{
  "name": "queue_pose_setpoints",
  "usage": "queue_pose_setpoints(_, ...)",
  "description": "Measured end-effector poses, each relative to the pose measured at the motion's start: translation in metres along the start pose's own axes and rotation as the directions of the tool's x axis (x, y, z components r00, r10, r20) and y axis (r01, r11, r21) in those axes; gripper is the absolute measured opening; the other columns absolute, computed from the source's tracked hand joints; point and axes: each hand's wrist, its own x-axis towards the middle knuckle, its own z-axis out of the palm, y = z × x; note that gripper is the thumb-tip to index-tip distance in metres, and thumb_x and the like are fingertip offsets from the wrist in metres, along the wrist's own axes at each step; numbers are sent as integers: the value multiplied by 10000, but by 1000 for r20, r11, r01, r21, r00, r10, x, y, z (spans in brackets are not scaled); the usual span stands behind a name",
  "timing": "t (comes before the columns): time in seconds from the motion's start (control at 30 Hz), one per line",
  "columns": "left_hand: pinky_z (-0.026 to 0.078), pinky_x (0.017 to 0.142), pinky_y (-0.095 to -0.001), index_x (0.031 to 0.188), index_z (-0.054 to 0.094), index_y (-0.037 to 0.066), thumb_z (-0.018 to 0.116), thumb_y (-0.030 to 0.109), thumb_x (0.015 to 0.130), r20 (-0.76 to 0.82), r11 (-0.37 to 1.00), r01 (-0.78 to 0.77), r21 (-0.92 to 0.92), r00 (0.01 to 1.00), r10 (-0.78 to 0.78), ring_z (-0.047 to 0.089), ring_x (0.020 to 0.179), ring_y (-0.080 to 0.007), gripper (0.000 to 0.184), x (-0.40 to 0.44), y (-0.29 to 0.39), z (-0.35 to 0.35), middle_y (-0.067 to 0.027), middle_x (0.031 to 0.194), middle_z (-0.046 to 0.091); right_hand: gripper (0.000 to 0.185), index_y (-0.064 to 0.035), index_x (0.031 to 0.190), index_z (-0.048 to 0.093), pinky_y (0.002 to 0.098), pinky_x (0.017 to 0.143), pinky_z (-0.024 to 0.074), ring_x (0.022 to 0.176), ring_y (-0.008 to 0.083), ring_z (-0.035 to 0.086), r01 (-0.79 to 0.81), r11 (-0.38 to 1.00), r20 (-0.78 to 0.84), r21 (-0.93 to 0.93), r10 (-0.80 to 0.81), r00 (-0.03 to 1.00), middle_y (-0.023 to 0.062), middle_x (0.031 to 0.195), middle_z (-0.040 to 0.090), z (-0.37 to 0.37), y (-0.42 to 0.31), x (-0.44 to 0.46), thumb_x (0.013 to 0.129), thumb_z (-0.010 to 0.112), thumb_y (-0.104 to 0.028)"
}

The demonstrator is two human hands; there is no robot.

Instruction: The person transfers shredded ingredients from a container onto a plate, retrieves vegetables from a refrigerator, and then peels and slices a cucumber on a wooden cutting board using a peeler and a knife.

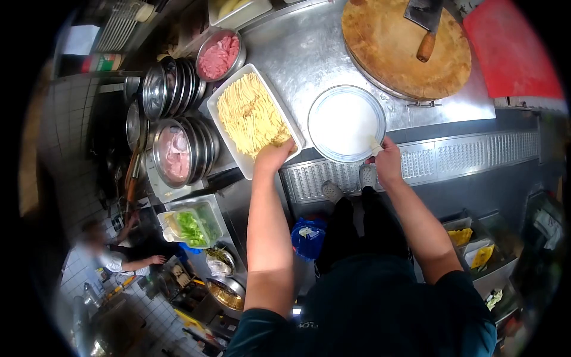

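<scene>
My left hand (275, 157) reaches over the near end of a white rectangular tray (238, 166) and touches the pale yellow strips (250, 116) heaped in it. Its fingertips are hidden among the strips, so I cannot see how far they are closed. To the right, a round, shallow basin (347, 122) with a white inside and a metallic rim sits at the counter's near edge. My right hand (389, 163) is closed on its near right rim. A small pale piece (375, 144) shows by those fingers, too unclear to name.
A round chopping board (404, 53) bears a cleaver (426, 30). Bowls of raw meat (219, 56) and stacked metal bowls (169, 89) stand left, above a container of chopped greens (190, 228). Floor grating (416, 163) runs below the counter. Another person (119, 256) is at lower left.
</scene>
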Motion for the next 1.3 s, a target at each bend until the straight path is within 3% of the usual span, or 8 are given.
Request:
queue_pose_setpoints(0.23,530,978,-398,1130,747,5,679,385,806,-78,905,69,420,996,-40,693,1133,-364,504,7,34,6,-236,1185,722,206,-9,1130,700,245,554,505,638,101,606,-8,1000,-7,-19,7,1000,37,865,702,18,6,-2,1023,656,-180)
queue_pose_setpoints(0.57,569,815,-444,922,764,-24,750,278,766,-131,882,-90,463,977,169,721,898,-385,341,21,-2,1,-232,931,744,211,-12,1120,712,248,533,496,623,93,599,19,999,-64,32,-17,998,36,855,707,17,-4,1,1007,684,-188)
queue_pose_setpoints(0.83,452,555,-257,934,767,-19,747,138,904,-275,921,-223,-320,952,135,588,631,-74,161,-28,-21,-32,-18,767,705,216,-15,1153,716,245,540,506,644,90,609,19,998,-96,55,-14,995,34,890,720,17,-13,0,999,690,-164)
queue_pose_setpoints(0.93,474,575,-273,955,761,-35,747,138,908,-413,858,-302,-416,903,117,604,639,-85,179,-36,-22,-58,-24,793,716,215,-21,1163,717,247,554,517,670,90,620,29,999,-83,39,-26,996,33,907,724,17,-14,1,1001,686,-159)
queue_pose_setpoints(1.13,563,814,-427,1153,687,-68,746,433,852,-549,972,-130,193,807,217,735,885,-369,587,16,-17,-69,-236,963,756,213,-18,1162,714,247,572,530,703,96,634,38,998,-51,47,-36,998,36,926,726,22,-19,-3,1007,677,-160)
queue_pose_setpoints(1.2,493,1031,-440,1372,553,-43,734,553,819,-579,998,-65,-15,814,44,667,1159,-429,833,11,16,-52,-307,1192,695,212,-13,1160,710,246,571,528,706,96,633,24,999,-55,43,-22,998,37,933,725,23,-20,-3,1008,674,-156)
queue_pose_setpoints(1.23,339,1204,-452,1608,205,-16,758,647,771,-472,993,-46,-106,881,-9,337,1459,-520,1202,5,31,-51,-436,1554,267,211,-10,1159,708,246,570,528,708,96,633,17,999,-58,43,-14,998,37,936,724,24,-20,-3,1009,673,-155)
queue_pose_setpoints(1.3,310,1224,-465,1626,148,2,746,677,771,-493,995,93,-30,865,-96,259,1488,-539,1243,-10,60,-38,-426,1575,233,209,-6,1157,705,246,567,526,711,95,633,28,999,-52,41,-26,998,39,940,723,24,-22,-6,1011,670,-152)
